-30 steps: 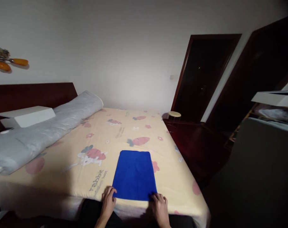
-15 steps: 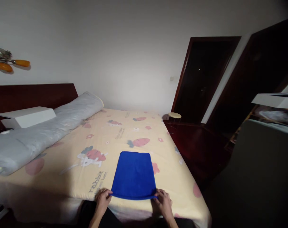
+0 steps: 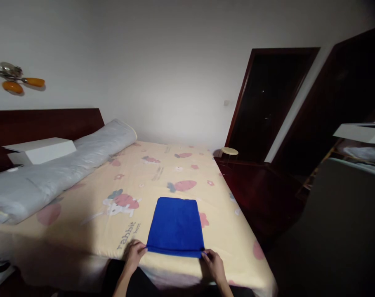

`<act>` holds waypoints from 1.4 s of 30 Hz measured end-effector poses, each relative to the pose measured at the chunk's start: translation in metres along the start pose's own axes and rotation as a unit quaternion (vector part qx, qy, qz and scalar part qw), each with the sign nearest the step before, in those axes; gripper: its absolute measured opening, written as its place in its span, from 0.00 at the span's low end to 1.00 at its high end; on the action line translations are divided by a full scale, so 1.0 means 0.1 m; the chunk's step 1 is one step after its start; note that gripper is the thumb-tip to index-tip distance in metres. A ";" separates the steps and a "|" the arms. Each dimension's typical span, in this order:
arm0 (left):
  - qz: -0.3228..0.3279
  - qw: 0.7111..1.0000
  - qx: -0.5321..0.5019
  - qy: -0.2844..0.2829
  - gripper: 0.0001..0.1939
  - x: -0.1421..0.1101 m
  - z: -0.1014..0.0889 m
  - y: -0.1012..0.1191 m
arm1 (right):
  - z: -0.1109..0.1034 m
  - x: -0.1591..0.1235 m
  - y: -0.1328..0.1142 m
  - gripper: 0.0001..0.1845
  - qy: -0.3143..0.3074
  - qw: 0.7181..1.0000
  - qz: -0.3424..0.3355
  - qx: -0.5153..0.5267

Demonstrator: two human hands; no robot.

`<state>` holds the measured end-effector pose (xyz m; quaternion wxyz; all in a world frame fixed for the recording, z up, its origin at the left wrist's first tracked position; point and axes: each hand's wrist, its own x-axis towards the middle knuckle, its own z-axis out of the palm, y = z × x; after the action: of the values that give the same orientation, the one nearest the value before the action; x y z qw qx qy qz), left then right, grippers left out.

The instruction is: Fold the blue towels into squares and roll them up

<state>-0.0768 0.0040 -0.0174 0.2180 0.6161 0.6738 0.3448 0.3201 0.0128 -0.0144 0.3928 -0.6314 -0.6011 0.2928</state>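
A blue cloth [image 3: 175, 225] lies flat on the yellow bedsheet [image 3: 144, 185] near the bed's front edge. My left hand [image 3: 134, 253] pinches its near left corner. My right hand [image 3: 213, 264] pinches its near right corner. The near edge is pulled straight between the two hands. Both forearms reach in from the bottom of the view.
A long grey bolster [image 3: 57, 165] lies along the dark headboard [image 3: 45, 123] at left, with a white box [image 3: 41, 149] on it. A dark wooden nightstand [image 3: 255, 185] stands right of the bed, a small round stool [image 3: 229, 151] behind it. An open dark doorway [image 3: 267, 103] is at the back right.
Both hands have taken the cloth's near corners and drawn the near edge taut and straight. The view has shifted slightly to the right.
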 end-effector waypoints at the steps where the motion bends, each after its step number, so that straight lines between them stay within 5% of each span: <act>1: -0.004 1.000 0.012 -0.003 0.12 0.02 0.00 0.02 | 0.00 0.01 0.00 0.22 -0.002 1.000 -0.001 -0.008; 14: -0.114 0.973 0.203 0.006 0.05 -0.11 0.03 0.38 | 0.07 -0.02 0.01 0.11 0.026 0.983 -0.038 -0.178; 26: -0.075 0.966 0.245 -0.032 0.14 -0.12 0.09 0.73 | 0.27 -0.17 0.00 0.19 0.076 0.927 -0.147 -0.337; 36: -0.098 0.957 0.270 -0.037 0.15 -0.15 0.08 0.85 | 0.31 -0.16 -0.10 0.19 0.071 0.920 -0.120 -0.366; 42: -0.096 0.943 0.319 -0.017 0.10 -0.14 0.24 0.95 | 0.34 -0.15 -0.09 0.14 0.054 0.910 -0.098 -0.398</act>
<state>0.0072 -0.0042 0.0342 0.0532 0.5914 0.8007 0.0789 0.2846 0.0030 -0.0258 0.1672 -0.6883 -0.7045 -0.0456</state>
